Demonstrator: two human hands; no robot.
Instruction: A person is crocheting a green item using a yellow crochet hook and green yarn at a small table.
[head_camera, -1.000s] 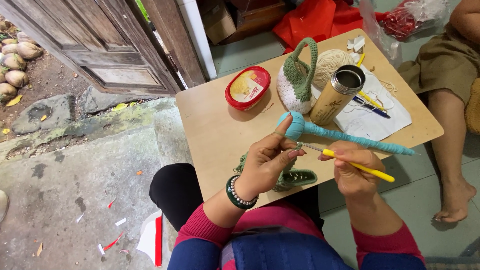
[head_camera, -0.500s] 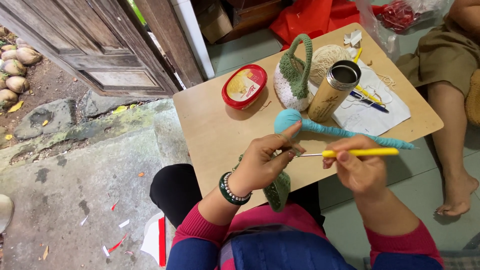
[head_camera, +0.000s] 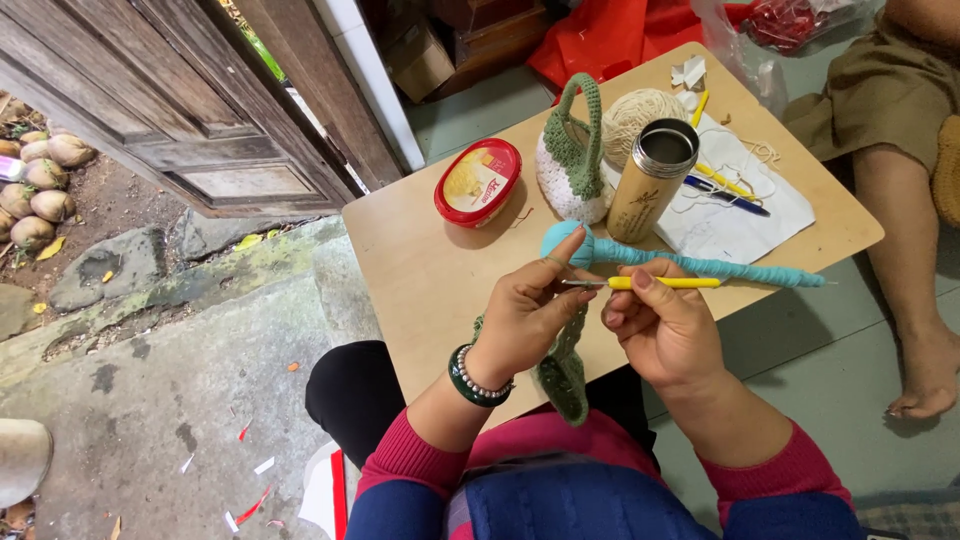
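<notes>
My left hand (head_camera: 525, 315) pinches a green crocheted piece (head_camera: 563, 375) that hangs below it over the table's near edge, with green yarn over the raised forefinger. My right hand (head_camera: 665, 325) grips a yellow-handled crochet hook (head_camera: 660, 283), its metal tip pointing left into the work at my left fingers. Just beyond both hands a long teal yarn-wrapped stick with a ball end (head_camera: 690, 264) lies on the wooden table (head_camera: 420, 270).
On the table stand a gold metal flask (head_camera: 652, 180), a red oval tub (head_camera: 478, 182), a white and green crocheted bag (head_camera: 572, 160), a cream yarn ball (head_camera: 640, 112) and paper with pens (head_camera: 735, 215). Another person's bare leg (head_camera: 915, 250) is at right. A wooden door (head_camera: 170, 110) is behind.
Both hands have shifted slightly toward the table and the hook now lies level, pointing left into the work. The green piece now hangs down below my left hand.
</notes>
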